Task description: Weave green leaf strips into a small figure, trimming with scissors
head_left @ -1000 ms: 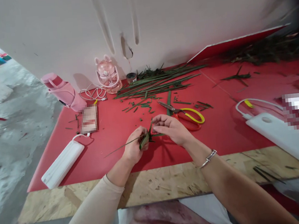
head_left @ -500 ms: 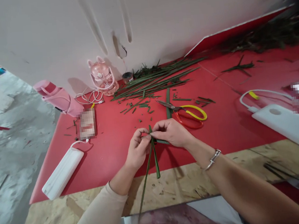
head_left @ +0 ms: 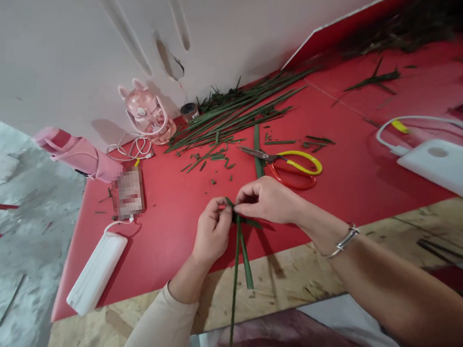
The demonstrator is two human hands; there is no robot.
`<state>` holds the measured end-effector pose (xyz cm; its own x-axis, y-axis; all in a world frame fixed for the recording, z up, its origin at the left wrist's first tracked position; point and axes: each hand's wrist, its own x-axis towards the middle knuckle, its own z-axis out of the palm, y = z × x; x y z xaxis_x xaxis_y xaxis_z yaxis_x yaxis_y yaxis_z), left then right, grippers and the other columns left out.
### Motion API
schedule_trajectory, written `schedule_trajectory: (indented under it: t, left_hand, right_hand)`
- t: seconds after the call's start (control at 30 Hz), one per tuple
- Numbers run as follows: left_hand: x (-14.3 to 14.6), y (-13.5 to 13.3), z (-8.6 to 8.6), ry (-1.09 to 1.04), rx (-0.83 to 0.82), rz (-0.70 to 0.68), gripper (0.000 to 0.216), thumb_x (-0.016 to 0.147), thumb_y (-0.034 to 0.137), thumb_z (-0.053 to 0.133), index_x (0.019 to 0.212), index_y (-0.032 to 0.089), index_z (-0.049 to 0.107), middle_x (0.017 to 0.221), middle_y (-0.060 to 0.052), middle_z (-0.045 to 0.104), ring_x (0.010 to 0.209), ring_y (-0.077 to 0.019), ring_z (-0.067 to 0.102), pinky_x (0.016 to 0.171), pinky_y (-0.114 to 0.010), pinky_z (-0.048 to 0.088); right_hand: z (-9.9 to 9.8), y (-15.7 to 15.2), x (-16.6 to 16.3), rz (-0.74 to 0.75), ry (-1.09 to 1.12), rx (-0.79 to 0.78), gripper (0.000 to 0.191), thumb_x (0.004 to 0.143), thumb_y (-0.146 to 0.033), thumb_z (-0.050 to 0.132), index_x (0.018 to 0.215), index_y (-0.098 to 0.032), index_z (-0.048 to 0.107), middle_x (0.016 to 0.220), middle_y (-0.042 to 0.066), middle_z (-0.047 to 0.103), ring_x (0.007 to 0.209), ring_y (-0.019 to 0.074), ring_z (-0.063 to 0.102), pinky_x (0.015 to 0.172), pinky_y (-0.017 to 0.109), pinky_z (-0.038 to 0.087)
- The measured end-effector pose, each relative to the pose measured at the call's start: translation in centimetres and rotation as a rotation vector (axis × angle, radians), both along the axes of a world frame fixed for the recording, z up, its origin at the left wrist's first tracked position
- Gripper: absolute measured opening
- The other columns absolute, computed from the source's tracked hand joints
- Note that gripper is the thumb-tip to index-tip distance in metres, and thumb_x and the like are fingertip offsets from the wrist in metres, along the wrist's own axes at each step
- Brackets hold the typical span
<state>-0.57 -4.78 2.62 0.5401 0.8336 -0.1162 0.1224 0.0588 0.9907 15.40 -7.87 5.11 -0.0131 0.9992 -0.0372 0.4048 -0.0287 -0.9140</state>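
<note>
Long green leaf strips (head_left: 246,259) meet in a small crossing between my fingertips and hang down past the table's front edge. My left hand (head_left: 212,227) pinches that crossing from the left, thumb against forefinger. From the right, my right hand (head_left: 271,201) pinches the strips at nearly the same spot, its fingertips almost touching the left ones. The fingers hide how the strips cross. Just beyond my right hand lie scissors (head_left: 282,163) with one yellow and one red handle, resting across a flat green leaf piece (head_left: 258,149).
A pile of long green leaves (head_left: 234,113) and small cut scraps lie toward the wall. At left stand a pink bottle (head_left: 82,155) and a pink jug (head_left: 150,113), near a white power bank (head_left: 97,273). Another white power bank (head_left: 448,169) lies at right.
The right hand has shifted slightly up and away while still pinching. The upper strip end now looks bent down at the fingertips. The whole view has tilted a little.
</note>
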Motion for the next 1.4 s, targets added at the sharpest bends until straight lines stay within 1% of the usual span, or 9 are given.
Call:
schedule_trajectory:
  t: [0.13,0.37,0.57,0.77,0.9,1.0,1.13,1.23,1.4]
  left_hand:
    - [0.0,0.0,-0.1,0.061,0.109,0.011,0.014,0.084,0.031,0.045,0.085,0.018,0.05,0.061,0.004,0.046,0.052,-0.0075,0.037,0.054,-0.02,0.032]
    - [-0.2,0.2,0.1,0.127,0.226,0.07,0.013,0.082,0.028,0.047,0.08,0.017,0.054,0.064,0.001,0.055,0.059,-0.0102,0.047,0.058,-0.021,0.036]
    - [-0.5,0.8,0.4,0.222,0.271,0.013,0.011,0.079,0.027,0.05,0.075,0.017,0.055,0.058,0.003,0.054,0.052,-0.0088,0.044,0.052,-0.019,0.032]
    - [-0.8,0.9,0.7,0.302,0.375,-0.058,0.009,0.077,0.023,0.05,0.078,0.018,0.058,0.057,0.004,0.052,0.051,-0.0084,0.042,0.053,-0.019,0.031]
    - [-0.6,0.5,0.7,0.234,0.371,0.033,0.01,0.079,0.024,0.049,0.08,0.018,0.058,0.055,0.004,0.048,0.051,-0.0083,0.039,0.053,-0.019,0.031]
    - [-0.5,0.4,0.6,0.151,0.334,0.117,0.011,0.079,0.025,0.05,0.081,0.018,0.058,0.058,0.003,0.05,0.053,-0.0088,0.041,0.055,-0.019,0.034]
    - [-0.4,0.5,0.4,0.167,0.329,0.125,0.012,0.078,0.026,0.051,0.079,0.017,0.06,0.059,0.003,0.053,0.054,-0.0088,0.044,0.055,-0.019,0.034]
    - [-0.5,0.6,0.4,0.198,0.348,0.086,0.013,0.079,0.026,0.05,0.079,0.017,0.06,0.06,0.002,0.055,0.055,-0.009,0.045,0.055,-0.019,0.035]
    - [-0.6,0.7,0.4,0.303,0.416,0.035,0.014,0.08,0.026,0.049,0.078,0.017,0.059,0.061,0.002,0.057,0.054,-0.0084,0.047,0.054,-0.019,0.034]
  right_hand:
    - [0.0,0.0,-0.1,-0.029,-0.028,0.068,0.01,0.07,-0.023,0.058,0.07,-0.016,0.066,0.057,-0.001,0.061,0.051,0.0094,0.051,0.05,0.02,0.038]
    - [-0.4,-0.1,-0.3,0.005,-0.368,0.308,0.01,0.075,-0.019,0.056,0.071,-0.019,0.066,0.066,0.001,0.067,0.059,0.0118,0.056,0.056,0.023,0.036]
    - [-0.7,-0.2,-0.1,0.049,-0.512,0.316,0.016,0.082,-0.023,0.051,0.079,-0.02,0.067,0.073,0.003,0.069,0.065,0.0149,0.059,0.059,0.025,0.034]
    - [-0.6,-0.2,0.0,0.084,-0.474,0.294,0.017,0.083,-0.025,0.052,0.075,-0.02,0.067,0.067,0.002,0.067,0.06,0.0132,0.056,0.055,0.025,0.032]
    - [-0.3,-0.3,-0.6,0.023,-0.351,0.307,0.015,0.081,-0.022,0.053,0.074,-0.019,0.066,0.066,0.001,0.066,0.058,0.0118,0.056,0.056,0.023,0.034]
    - [-0.2,-0.3,-1.2,-0.034,-0.229,0.293,0.015,0.081,-0.022,0.052,0.076,-0.02,0.066,0.067,0.001,0.066,0.058,0.0111,0.056,0.055,0.022,0.036]
    - [-0.2,-0.2,-1.1,-0.087,-0.112,0.241,0.016,0.08,-0.024,0.052,0.081,-0.02,0.067,0.073,0.002,0.069,0.063,0.0129,0.06,0.058,0.022,0.041]
    - [-0.3,-0.2,-0.7,-0.042,-0.168,0.271,0.014,0.077,-0.022,0.055,0.08,-0.021,0.068,0.075,0.002,0.069,0.065,0.0143,0.061,0.061,0.024,0.042]
    - [-0.6,-0.2,-0.6,-0.001,-0.403,0.351,0.013,0.076,-0.019,0.053,0.074,-0.02,0.066,0.069,0.002,0.067,0.06,0.0133,0.057,0.058,0.024,0.037]
